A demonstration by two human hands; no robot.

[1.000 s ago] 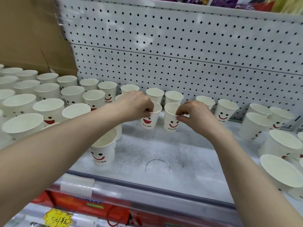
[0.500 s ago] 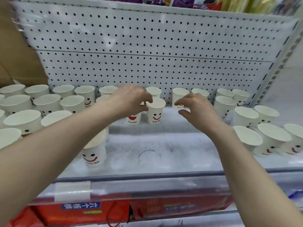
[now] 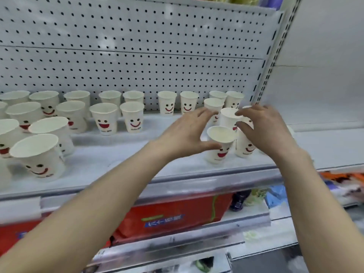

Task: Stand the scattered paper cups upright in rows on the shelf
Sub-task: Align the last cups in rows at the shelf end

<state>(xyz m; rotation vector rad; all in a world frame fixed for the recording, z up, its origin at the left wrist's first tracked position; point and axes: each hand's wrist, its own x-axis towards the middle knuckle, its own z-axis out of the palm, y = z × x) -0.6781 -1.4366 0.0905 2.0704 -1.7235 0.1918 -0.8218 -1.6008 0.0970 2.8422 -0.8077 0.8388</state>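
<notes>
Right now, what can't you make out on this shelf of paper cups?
Head view: the right hand covers cups behind it; their number is unknown.
Head view: the far-left cups are cut off by the frame edge.
Head view: the small print on the front cup is motion-blurred.
Head view: whether the right hand's fingers grip the second cup is unclear.
</notes>
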